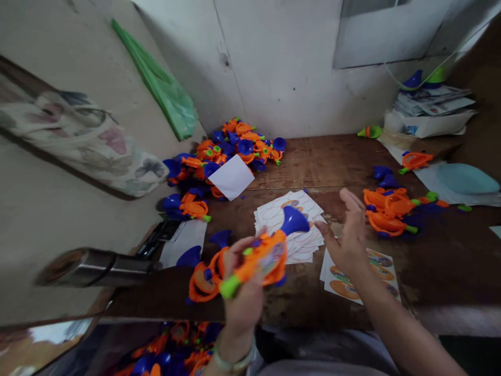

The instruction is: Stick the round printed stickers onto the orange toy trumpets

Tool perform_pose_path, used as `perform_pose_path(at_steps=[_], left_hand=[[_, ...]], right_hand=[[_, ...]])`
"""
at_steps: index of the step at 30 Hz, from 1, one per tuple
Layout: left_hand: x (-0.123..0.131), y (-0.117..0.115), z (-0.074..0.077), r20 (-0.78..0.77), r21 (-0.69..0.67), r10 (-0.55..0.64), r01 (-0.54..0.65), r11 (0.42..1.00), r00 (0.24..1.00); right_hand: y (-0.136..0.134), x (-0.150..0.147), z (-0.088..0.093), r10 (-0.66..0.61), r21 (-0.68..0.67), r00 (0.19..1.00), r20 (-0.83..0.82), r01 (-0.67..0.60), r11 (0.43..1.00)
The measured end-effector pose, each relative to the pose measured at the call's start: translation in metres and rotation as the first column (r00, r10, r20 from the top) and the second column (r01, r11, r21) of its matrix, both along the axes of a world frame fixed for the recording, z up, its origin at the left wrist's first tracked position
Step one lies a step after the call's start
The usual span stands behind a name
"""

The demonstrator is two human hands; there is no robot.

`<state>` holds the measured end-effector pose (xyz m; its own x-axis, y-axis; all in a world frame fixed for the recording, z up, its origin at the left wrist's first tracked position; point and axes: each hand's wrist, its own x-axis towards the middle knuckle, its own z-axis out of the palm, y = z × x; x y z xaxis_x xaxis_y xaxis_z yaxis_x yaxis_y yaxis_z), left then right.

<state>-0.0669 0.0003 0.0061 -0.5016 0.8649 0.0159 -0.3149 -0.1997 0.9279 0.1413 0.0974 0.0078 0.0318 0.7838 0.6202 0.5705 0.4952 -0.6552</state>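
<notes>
Over the scarred wooden workbench (324, 162), I see the left hand (243, 297) with its fingers curled firmly around an orange toy trumpet (260, 263), held up above the bench with its blue bell tipped away from me, just before a stack of outlined paper sheets (289, 230). The right hand (348, 245) hangs open beside it, fingers loosely apart and pinching nothing, above printed orange-disc sticker sheets (362, 277).

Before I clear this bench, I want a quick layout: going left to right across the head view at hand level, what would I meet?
Metal tube → toy trumpet gripped in left hand → open right hand → trumpet pile
</notes>
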Motion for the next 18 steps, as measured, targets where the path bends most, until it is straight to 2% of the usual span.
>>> perform_pose_path(at_steps=[1,2,3,4,6,7,9,12,15,18], left_hand=[[-0.023,-0.005,-0.002,-0.017,-0.047,0.16,-0.161,0.986,0.987],[-0.048,-0.011,-0.004,-0.057,-0.093,0.346,-0.35,0.932,0.937],[-0.073,-0.018,-0.006,-0.077,-0.116,0.441,-0.447,0.887,0.894],[-0.096,-0.025,-0.008,-0.088,-0.135,0.498,-0.506,0.852,0.862],[-0.131,-0.039,-0.013,-0.096,-0.214,0.529,-0.537,0.816,0.843],[-0.141,-0.045,-0.016,-0.093,-0.257,0.518,-0.523,0.812,0.85],[-0.145,-0.051,-0.025,-0.075,-0.335,0.467,-0.463,0.821,0.881],[-0.126,-0.054,-0.038,-0.019,-0.384,0.382,-0.359,0.851,0.924],[-0.107,-0.068,-0.045,0.032,-0.387,0.335,-0.297,0.873,0.942],[-0.108,-0.11,-0.037,0.054,-0.422,0.304,-0.254,0.87,0.951]], right_hand=[[0.001,-0.001,-0.003,0.09,-0.09,0.996,-0.006,-0.09,0.992],[0.001,-0.004,-0.005,0.215,-0.209,0.976,-0.013,-0.213,0.954],[-0.001,-0.012,-0.006,0.357,-0.347,0.934,-0.021,-0.341,0.874],[-0.004,-0.023,-0.007,0.49,-0.479,0.871,-0.034,-0.444,0.757],[-0.011,-0.055,-0.007,0.677,-0.673,0.733,-0.069,-0.535,0.51],[-0.014,-0.075,-0.008,0.721,-0.716,0.688,-0.08,-0.543,0.439],[-0.018,-0.113,-0.013,0.757,-0.744,0.647,-0.094,-0.551,0.379],[-0.02,-0.149,-0.026,0.777,-0.761,0.624,-0.082,-0.543,0.355],[-0.03,-0.152,-0.038,0.784,-0.758,0.617,-0.072,-0.544,0.359],[-0.062,-0.151,-0.041,0.824,-0.73,0.553,-0.121,-0.612,0.304]])
